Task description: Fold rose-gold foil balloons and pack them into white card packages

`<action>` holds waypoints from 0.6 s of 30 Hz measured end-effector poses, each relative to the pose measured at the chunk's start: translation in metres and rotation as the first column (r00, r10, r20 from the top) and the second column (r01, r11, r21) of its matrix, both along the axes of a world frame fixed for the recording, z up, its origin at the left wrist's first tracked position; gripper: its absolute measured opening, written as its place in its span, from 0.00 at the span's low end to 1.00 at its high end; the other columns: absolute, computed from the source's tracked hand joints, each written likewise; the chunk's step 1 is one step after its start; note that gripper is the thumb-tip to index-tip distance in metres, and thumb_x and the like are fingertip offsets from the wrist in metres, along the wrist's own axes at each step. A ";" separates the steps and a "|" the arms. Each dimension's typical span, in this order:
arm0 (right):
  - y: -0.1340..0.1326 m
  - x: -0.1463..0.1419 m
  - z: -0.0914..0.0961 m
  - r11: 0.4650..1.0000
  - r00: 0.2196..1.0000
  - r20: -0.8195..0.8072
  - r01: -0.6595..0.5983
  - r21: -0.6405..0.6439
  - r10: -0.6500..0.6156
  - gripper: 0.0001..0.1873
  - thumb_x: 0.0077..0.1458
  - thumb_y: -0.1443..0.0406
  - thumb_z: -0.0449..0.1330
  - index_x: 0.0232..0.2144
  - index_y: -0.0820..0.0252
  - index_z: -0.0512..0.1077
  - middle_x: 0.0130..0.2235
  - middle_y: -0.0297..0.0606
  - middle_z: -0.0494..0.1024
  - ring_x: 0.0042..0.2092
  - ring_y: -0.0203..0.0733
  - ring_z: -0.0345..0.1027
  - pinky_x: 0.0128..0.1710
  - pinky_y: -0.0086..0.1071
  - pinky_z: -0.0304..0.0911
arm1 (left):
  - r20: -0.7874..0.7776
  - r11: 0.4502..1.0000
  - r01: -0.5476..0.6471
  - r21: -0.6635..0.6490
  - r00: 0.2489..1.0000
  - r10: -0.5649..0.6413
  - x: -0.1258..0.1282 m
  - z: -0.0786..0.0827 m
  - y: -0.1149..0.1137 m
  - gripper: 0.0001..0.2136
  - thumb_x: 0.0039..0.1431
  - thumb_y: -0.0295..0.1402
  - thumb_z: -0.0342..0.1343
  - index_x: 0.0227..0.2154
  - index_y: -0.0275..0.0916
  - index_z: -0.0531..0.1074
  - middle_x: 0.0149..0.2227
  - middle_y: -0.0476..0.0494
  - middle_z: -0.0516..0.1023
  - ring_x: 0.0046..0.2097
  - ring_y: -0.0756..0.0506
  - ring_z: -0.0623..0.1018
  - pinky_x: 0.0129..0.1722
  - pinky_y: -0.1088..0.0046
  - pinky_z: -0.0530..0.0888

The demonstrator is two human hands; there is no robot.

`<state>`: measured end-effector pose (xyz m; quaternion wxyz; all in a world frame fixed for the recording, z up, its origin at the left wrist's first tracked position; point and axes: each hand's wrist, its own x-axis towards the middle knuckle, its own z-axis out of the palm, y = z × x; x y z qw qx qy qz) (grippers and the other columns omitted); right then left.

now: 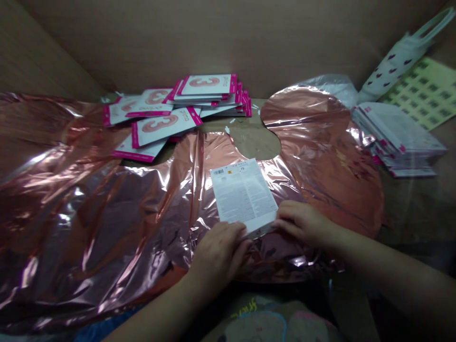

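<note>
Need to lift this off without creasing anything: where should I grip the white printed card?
Probably by its near edge, coming from the person's side, where the left hand and right hand already sit. The white printed card lies flat on slippery rose-gold foil, and that edge is closest to both hands.

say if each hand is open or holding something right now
Left hand: fingers on the near edge of the white printed card, over rose-gold foil; grip cannot be told.
Right hand: fingers at the card's right corner; grip cannot be told.
</note>
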<state>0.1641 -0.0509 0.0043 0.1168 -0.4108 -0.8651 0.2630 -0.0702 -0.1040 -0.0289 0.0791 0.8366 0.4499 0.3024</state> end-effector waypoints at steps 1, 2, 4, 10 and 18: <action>0.003 -0.002 0.002 0.999 0.999 0.024 0.023 -0.047 -0.022 0.12 0.57 0.63 0.54 0.27 0.64 0.72 0.30 0.38 0.72 0.33 0.36 0.64 0.32 0.28 0.58 | 0.007 0.999 -0.030 -0.018 1.000 0.030 0.002 0.001 0.001 0.08 0.60 0.33 0.49 0.40 0.37 0.67 0.34 0.43 0.76 0.35 0.45 0.75 0.35 0.68 0.73; 0.006 -0.003 0.003 0.994 0.998 0.044 0.037 -0.100 -0.033 0.12 0.57 0.62 0.54 0.27 0.64 0.72 0.29 0.37 0.72 0.32 0.35 0.64 0.32 0.28 0.58 | 0.005 0.999 -0.044 -0.031 0.999 0.044 0.004 0.002 0.003 0.08 0.60 0.34 0.49 0.39 0.37 0.67 0.32 0.44 0.75 0.34 0.46 0.74 0.34 0.69 0.72; 0.010 -0.006 0.005 0.975 0.997 0.067 0.059 -0.215 -0.045 0.13 0.56 0.61 0.55 0.26 0.63 0.73 0.28 0.36 0.73 0.31 0.34 0.64 0.31 0.27 0.56 | -0.007 0.998 -0.057 -0.041 0.998 0.057 0.006 0.003 0.004 0.08 0.60 0.33 0.49 0.39 0.38 0.68 0.31 0.45 0.74 0.33 0.46 0.74 0.34 0.69 0.71; 0.018 -0.009 0.002 0.860 0.944 0.184 0.325 -0.394 -0.273 0.17 0.45 0.54 0.61 0.18 0.62 0.68 0.20 0.31 0.67 0.23 0.32 0.59 0.22 0.26 0.49 | -0.068 0.997 -0.059 -0.054 0.996 0.055 0.006 0.000 0.005 0.10 0.61 0.31 0.46 0.43 0.39 0.68 0.33 0.45 0.74 0.35 0.46 0.74 0.34 0.71 0.72; 0.012 0.000 0.006 0.502 0.943 -0.019 0.160 -0.850 -0.332 0.16 0.43 0.55 0.61 0.19 0.64 0.68 0.17 0.26 0.61 0.19 0.27 0.49 0.19 0.25 0.42 | -0.235 0.972 0.216 0.089 0.953 -0.191 0.000 -0.001 0.006 0.15 0.57 0.28 0.47 0.46 0.30 0.70 0.47 0.33 0.74 0.45 0.40 0.73 0.43 0.62 0.74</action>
